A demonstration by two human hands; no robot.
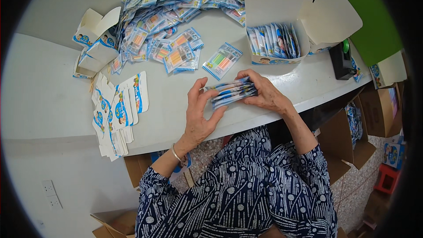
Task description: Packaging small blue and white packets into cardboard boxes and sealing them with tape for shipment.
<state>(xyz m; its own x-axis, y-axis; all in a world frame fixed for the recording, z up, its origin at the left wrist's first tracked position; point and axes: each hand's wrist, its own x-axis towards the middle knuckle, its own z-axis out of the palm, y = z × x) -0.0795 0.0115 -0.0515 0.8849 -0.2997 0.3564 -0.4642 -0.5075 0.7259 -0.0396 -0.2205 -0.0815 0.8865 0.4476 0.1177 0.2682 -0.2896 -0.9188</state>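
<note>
My left hand [199, 113] and my right hand [265, 93] both grip a small stack of flat blue-and-white packets [232, 92], held on edge just above the white table [53, 105]. Left fingers press one end of the stack, right fingers the other. Beyond my hands an open white carton [275, 59] stands with several packets upright inside it. One loose packet [222, 60] with coloured sticks lies between the carton and a large heap of the same packets [167, 13].
Flat unfolded cartons [116, 112] lie at the table's left, with folded empty cartons [94, 39] behind them. A black tape dispenser [342, 59] sits at the right edge. Brown cardboard boxes [341, 143] stand on the floor to the right. A green surface [374, 22] lies far right.
</note>
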